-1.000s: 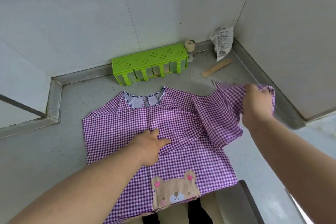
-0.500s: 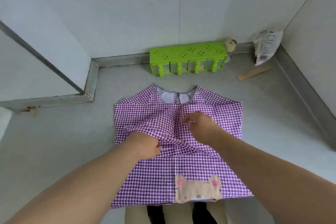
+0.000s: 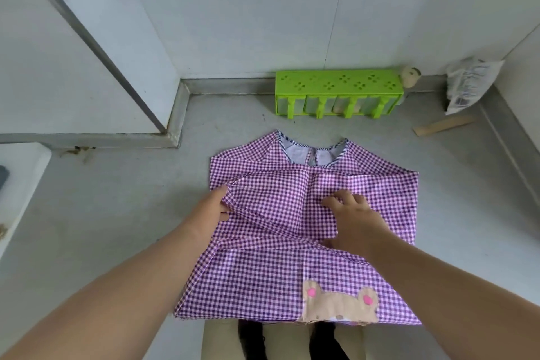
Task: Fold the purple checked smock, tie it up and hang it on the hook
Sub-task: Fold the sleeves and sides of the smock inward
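Grey worktop [image 3: 102, 213] fills the middle of the frame, boxed in by pale wall panels along the top and both sides. Centre frame lies the purple checked smock [image 3: 292, 280], collar toward the top, bear patch [image 3: 339, 305] at the lower edge, and both sleeves already turned in across the chest.

At the smock's left border the left hand [image 3: 211, 210] pinches a ridge of cloth, its fingertips tucked into the fold. Right of centre the right hand [image 3: 355, 218] lies on the folded sleeve with fingers spread, pressing it flat.

To do this step well, I judge the left edge should be drawn taut and laid parallel to the centre line while the right hand pins the layers (loose gingham slides easily). The creases across the chest want smoothing before any further fold.

Room is good on the left, where bare surface runs to a raised ledge. Above the collar a green rack [image 3: 339, 93] stands near, and a wooden strip [image 3: 444, 127] and a plastic packet [image 3: 470, 82] sit upper right. The hem overhangs the lower edge of the surface, so a pull downward could drag it off. No hook is in view.
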`<action>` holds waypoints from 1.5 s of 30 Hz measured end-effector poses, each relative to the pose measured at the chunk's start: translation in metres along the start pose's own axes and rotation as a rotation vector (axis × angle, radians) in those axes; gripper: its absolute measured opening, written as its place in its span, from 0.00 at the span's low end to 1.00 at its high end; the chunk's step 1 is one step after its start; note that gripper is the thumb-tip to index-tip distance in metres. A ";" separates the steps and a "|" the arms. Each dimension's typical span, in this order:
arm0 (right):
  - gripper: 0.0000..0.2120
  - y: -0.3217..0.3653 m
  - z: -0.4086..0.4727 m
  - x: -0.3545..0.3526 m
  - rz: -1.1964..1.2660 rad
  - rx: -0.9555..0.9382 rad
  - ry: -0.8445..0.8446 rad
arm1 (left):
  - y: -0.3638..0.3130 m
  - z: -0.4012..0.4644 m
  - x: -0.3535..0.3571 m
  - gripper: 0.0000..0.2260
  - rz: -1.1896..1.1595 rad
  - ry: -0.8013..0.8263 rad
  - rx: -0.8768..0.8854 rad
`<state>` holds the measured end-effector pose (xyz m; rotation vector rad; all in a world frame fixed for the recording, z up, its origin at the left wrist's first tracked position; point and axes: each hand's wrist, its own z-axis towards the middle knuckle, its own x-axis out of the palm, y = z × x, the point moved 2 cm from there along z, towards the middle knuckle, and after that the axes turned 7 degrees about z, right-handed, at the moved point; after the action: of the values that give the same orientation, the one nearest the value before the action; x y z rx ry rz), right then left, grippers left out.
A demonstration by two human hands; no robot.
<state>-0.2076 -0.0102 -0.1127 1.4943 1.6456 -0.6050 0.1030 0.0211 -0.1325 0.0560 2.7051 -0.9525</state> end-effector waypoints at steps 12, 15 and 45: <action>0.66 -0.005 -0.003 0.010 -0.071 -0.052 0.082 | -0.003 0.022 -0.014 0.10 0.439 -0.247 0.058; 0.69 -0.009 0.003 0.011 -0.093 -0.059 0.100 | 0.006 0.022 -0.020 0.07 0.583 -0.279 0.031; 0.08 -0.105 -0.011 0.023 0.412 0.539 -0.318 | 0.005 0.027 -0.024 0.08 0.627 -0.292 0.154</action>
<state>-0.3112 -0.0078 -0.1430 1.9293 0.9273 -1.0383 0.1334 0.0093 -0.1494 0.6911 2.1291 -0.8758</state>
